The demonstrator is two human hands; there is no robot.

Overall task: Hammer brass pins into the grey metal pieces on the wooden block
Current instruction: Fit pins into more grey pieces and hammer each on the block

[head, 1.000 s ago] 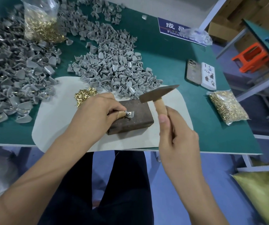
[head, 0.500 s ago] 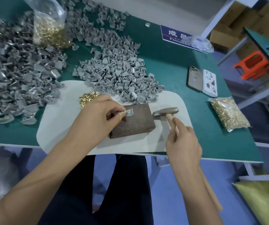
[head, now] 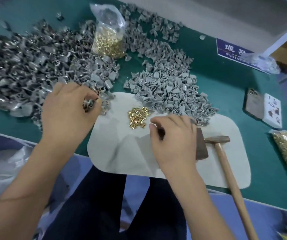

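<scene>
Hammer [head: 217, 139] is out of the right hand [head: 175, 141] since the last two frames. It now lies on the pale mat [head: 118, 153], head just beside the right end of the wooden block [head: 202, 146], handle running off the near edge of the tabletop [head: 225, 94].

Right hand has moved left, over the block and toward the loose heap of brass pins [head: 137, 117] on the mat. Its fingertips [head: 152, 125] sit just beside the heap, curled toward the thumb. Whether a pin is already in that grip: cannot tell, too small and shadowed.

Left hand [head: 70, 111] has left the block and is now at the near edge of the large darker pile of grey metal pieces [head: 26, 71] on the left. Its fingers pinch a grey piece [head: 94, 102] there; the frame is blurred, so the exact hold is unclear. I cannot tell whether it is dropping off the struck piece or taking a fresh one.

Most of the block is hidden by the right hand; no piece is seen on the part that shows.

Judgement: one strike cycle looks finished and a reload is under way. Next needs: piece seated on the block, pin set in its hole, hammer picked up again.

Also present: a second, paler pile of grey pieces [head: 170, 87] behind the mat, and an open bag of pins [head: 109, 37] further back.
</scene>
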